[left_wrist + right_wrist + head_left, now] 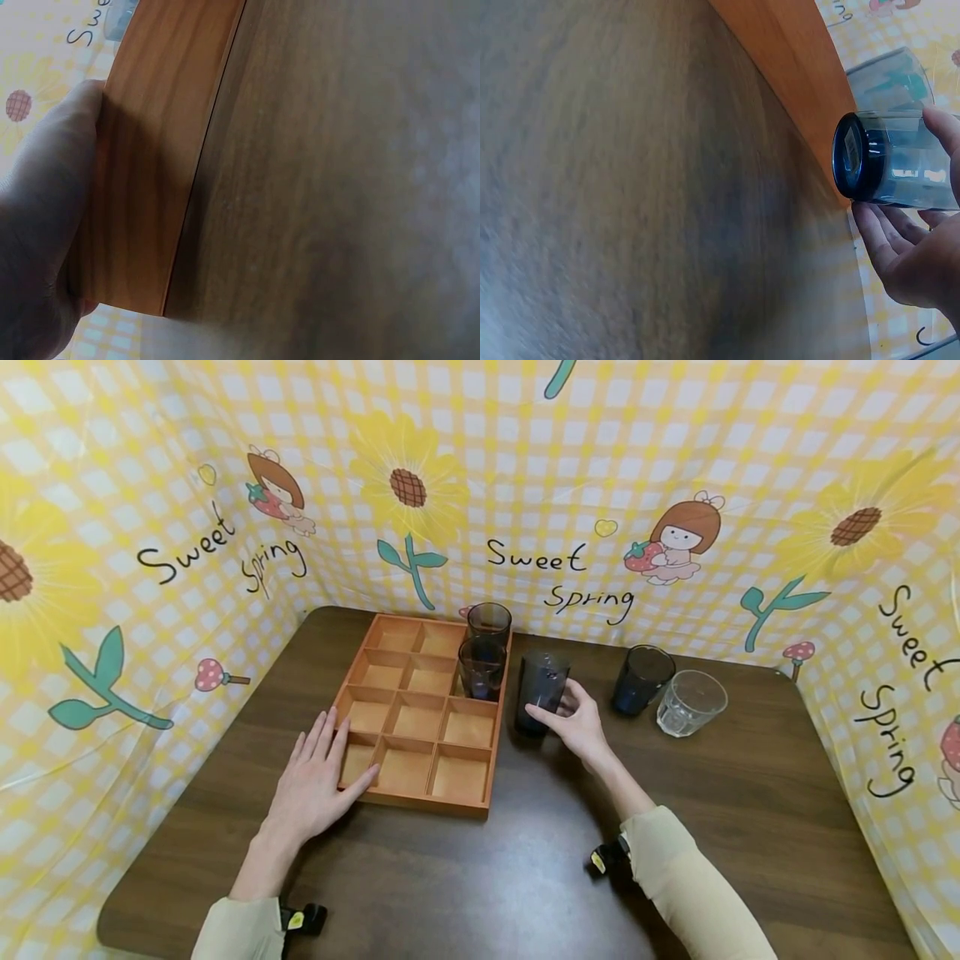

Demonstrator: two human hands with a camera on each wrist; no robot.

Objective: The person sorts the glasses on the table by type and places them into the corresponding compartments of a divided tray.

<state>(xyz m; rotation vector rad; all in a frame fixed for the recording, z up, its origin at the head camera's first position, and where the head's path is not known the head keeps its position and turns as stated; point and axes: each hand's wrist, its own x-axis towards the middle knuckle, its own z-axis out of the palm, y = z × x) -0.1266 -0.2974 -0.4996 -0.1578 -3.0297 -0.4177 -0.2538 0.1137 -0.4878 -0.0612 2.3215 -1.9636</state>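
My right hand [581, 727] holds a dark tinted drinking glass [543, 689] upright beside the tray's right edge, thumb on one side and fingers on the other. In the right wrist view the base of that glass [849, 157] shows, lifted off the table. A wooden tray [450, 802] divided into several square compartments lies left of it. Two more dark glasses stand in its right column: one [490, 620] in the far corner, another [482, 668] just nearer. My left hand [311, 789] rests on the tray's near left corner, fingers straight along the left side.
Right of the held glass, another dark glass [642, 679] stands on the brown table [525, 877], close to a clear glass [690, 703]. A yellow checked cloth [525, 485] with flowers and lettering hangs behind the table and at both sides.
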